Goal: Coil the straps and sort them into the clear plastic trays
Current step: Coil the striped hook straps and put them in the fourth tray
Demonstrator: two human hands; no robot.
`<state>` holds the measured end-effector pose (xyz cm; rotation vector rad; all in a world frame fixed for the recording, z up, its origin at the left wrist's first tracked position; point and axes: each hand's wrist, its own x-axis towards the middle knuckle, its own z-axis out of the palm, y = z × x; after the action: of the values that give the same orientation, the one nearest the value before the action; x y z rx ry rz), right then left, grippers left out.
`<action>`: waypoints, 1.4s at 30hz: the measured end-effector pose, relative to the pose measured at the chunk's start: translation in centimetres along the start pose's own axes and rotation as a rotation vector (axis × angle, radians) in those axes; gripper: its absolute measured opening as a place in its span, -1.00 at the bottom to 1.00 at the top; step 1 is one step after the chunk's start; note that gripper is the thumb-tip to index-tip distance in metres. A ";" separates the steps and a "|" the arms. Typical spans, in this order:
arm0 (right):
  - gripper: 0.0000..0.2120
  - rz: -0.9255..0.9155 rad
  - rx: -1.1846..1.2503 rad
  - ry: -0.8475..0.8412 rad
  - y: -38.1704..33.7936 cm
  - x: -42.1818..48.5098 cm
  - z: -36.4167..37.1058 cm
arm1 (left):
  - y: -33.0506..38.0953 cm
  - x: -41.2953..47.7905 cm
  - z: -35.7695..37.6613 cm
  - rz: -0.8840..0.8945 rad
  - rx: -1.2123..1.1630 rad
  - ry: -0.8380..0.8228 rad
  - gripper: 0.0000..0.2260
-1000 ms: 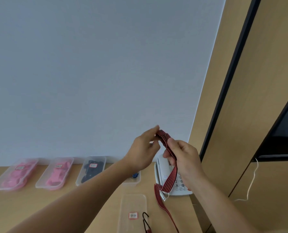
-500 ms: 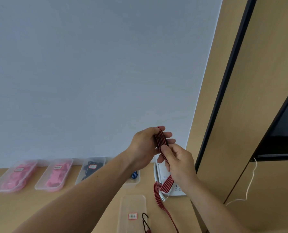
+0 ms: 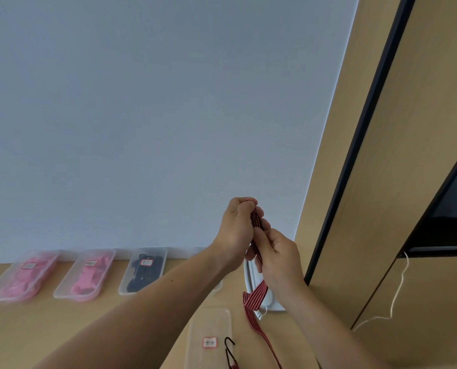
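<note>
A red strap with black stripes (image 3: 254, 299) is held up in front of the wall. My left hand (image 3: 236, 230) grips its coiled upper part, with loops showing between the fingers. My right hand (image 3: 276, 258) pinches the strap just below and to the right. The loose tail hangs down to the desk and runs off the bottom edge. A black hook (image 3: 230, 351) lies by an empty clear tray (image 3: 208, 323) with a red-framed label.
Along the wall on the wooden desk (image 3: 49, 328) stand two clear trays of pink straps (image 3: 22, 275) (image 3: 86, 275) and one of black straps (image 3: 143, 271). A white telephone (image 3: 251, 278) sits behind my hands. A wooden cabinet (image 3: 381, 209) with a white cord (image 3: 397, 288) stands on the right.
My left hand has closed further round the coil and risen a little. My right hand has slid down the strap and drawn close under the left hand.
</note>
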<state>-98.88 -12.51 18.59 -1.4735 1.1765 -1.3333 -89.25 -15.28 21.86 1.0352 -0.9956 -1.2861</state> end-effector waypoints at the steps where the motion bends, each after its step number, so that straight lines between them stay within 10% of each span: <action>1: -0.62 0.004 -0.005 0.009 0.0 0.0 0.1 | 0.0 0.0 0.0 0.001 -0.007 0.004 -0.74; 22: -0.54 0.251 -0.022 0.009 0.5 0.3 -1.4 | 2.4 -0.3 -4.4 0.028 0.477 -0.324 -0.81; 36: -0.53 0.197 0.086 -0.072 -1.9 -0.1 -1.4 | 0.3 -0.6 -4.8 0.698 1.493 -0.413 -0.62; 42: -0.70 0.102 0.155 -0.011 -2.0 -0.5 -1.7 | 1.3 -1.3 -4.5 0.324 0.750 -0.311 -0.42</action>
<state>-100.32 -11.55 20.55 -1.2923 1.1011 -1.3137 -84.59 -13.76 21.95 1.1693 -1.8868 -0.8161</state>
